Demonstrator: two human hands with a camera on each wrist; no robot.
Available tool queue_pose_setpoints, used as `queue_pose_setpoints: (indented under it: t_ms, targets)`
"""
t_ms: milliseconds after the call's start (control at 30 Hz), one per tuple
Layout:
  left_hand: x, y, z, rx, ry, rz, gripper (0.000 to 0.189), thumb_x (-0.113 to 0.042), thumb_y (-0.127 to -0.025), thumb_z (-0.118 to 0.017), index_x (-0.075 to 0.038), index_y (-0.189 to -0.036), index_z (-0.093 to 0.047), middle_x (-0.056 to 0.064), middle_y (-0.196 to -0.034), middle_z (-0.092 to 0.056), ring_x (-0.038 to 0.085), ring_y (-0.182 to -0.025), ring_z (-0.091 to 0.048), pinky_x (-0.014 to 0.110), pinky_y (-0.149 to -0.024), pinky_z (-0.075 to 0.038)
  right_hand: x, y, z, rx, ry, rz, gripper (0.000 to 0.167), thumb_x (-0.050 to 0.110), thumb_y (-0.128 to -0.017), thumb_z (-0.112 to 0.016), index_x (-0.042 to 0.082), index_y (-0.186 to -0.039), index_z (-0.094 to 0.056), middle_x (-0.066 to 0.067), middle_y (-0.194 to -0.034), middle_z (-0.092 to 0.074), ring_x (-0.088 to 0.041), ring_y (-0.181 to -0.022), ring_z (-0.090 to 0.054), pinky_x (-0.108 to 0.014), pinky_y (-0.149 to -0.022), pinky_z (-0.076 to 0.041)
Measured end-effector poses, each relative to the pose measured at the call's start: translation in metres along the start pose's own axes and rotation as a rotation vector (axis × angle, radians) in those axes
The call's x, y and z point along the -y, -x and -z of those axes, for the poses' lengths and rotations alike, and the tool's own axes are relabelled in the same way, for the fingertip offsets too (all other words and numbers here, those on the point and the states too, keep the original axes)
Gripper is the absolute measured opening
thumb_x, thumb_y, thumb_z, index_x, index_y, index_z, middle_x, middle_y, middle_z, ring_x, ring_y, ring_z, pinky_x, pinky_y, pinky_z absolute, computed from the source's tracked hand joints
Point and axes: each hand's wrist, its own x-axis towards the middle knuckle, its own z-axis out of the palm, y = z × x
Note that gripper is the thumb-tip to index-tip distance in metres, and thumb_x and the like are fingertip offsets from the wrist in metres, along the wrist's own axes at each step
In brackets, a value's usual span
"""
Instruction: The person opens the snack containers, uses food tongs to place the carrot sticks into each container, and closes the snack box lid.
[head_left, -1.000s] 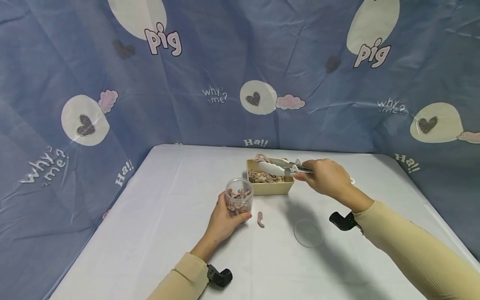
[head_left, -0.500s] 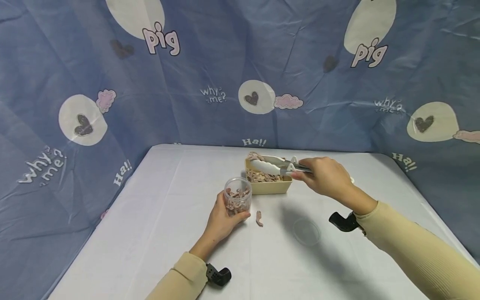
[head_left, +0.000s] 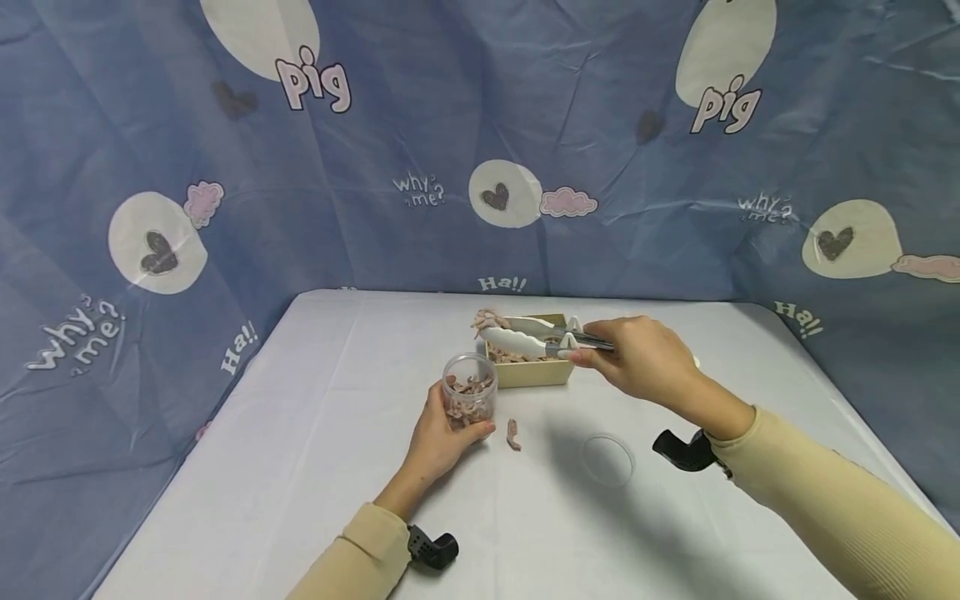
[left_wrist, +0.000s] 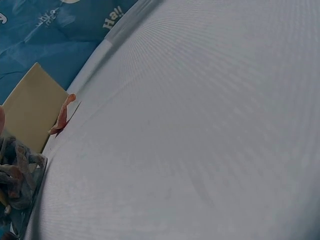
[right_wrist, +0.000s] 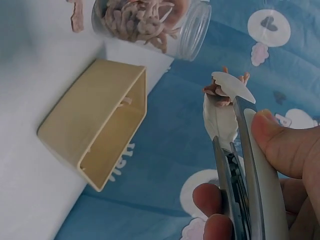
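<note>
My left hand (head_left: 438, 437) grips a clear plastic jar (head_left: 470, 392) that stands without its lid on the table, partly filled with pinkish-brown dried pieces. In my right hand (head_left: 637, 358) is a pair of tongs (head_left: 525, 337) with white tips and metal arms. Between those tips a clump of the pieces (head_left: 490, 320) is pinched, held up above the left end of a beige rectangular box (head_left: 536, 375). More pieces lie inside the box. From the right wrist view, thumb and fingers press the tongs (right_wrist: 257, 185) from both sides, and the jar (right_wrist: 150, 22) shows beyond the box (right_wrist: 95, 115).
One loose piece (head_left: 513, 435) lies on the white tablecloth (head_left: 300, 467) just right of the jar. A clear round lid (head_left: 608, 461) rests flat further right. Behind the table hangs a blue printed cloth (head_left: 420, 100).
The tongs and their clump have moved left, from over the box toward the jar side. My left hand keeps its hold on the jar. The whole head view has shifted slightly.
</note>
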Motion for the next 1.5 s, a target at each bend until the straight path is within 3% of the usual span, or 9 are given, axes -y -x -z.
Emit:
queue_pose_setpoints:
  t_ms: [367,667,933,1167,1500]
  targets:
    - [0.003,0.000,0.002,0.001,0.007,0.014,0.096,-0.039,-0.079,-0.082,-0.005,-0.149,-0.026,0.021,-0.145,-0.048,0.039,-0.139,-0.043,0.058,-0.115,-0.032,0.012,0.002,-0.001,-0.001,-0.010,0.045,0.023,0.039,-0.088,-0.072,0.017,-0.083,-0.066,0.009,-0.059,-0.051,-0.008,-0.059,-0.046,-0.026,-0.051,-0.037]
    - [0.004,0.000,0.002,0.005,0.012,0.027,0.096,-0.040,-0.078,-0.083,-0.006,-0.149,-0.027,0.020,-0.146,-0.048,0.038,-0.140,-0.043,0.058,-0.115,-0.032,0.019,0.004,-0.004,0.035,0.024,0.074,0.030,0.038,-0.088,-0.073,0.012,-0.103,-0.074,0.001,-0.085,-0.075,-0.014,-0.073,-0.065,-0.037,-0.056,-0.051]
    - [0.004,-0.001,0.001,0.016,0.007,0.034,0.097,-0.041,-0.078,-0.082,-0.007,-0.149,-0.027,0.019,-0.145,-0.048,0.037,-0.139,-0.043,0.058,-0.115,-0.032,0.022,0.004,-0.006,0.093,0.046,0.050,0.031,0.042,-0.088,-0.071,0.015,-0.104,-0.074,0.001,-0.092,-0.076,-0.017,-0.078,-0.068,-0.034,-0.052,-0.048]
    - [0.003,0.000,0.002,0.018,0.011,0.021,0.096,-0.041,-0.078,-0.082,-0.007,-0.149,-0.027,0.018,-0.144,-0.049,0.037,-0.139,-0.044,0.058,-0.114,-0.033,0.023,0.003,-0.004,0.102,0.044,0.069,0.027,0.041,-0.088,-0.072,0.016,-0.097,-0.073,0.004,-0.082,-0.071,-0.012,-0.070,-0.061,-0.030,-0.048,-0.042]
    - [0.003,-0.001,0.003,0.017,0.022,0.018,0.096,-0.041,-0.078,-0.083,-0.007,-0.149,-0.027,0.018,-0.144,-0.049,0.037,-0.139,-0.044,0.056,-0.115,-0.033,0.026,0.001,0.000,0.107,0.060,0.076,0.037,0.040,-0.088,-0.073,0.012,-0.111,-0.074,-0.005,-0.100,-0.076,-0.023,-0.086,-0.071,-0.039,-0.054,-0.052]
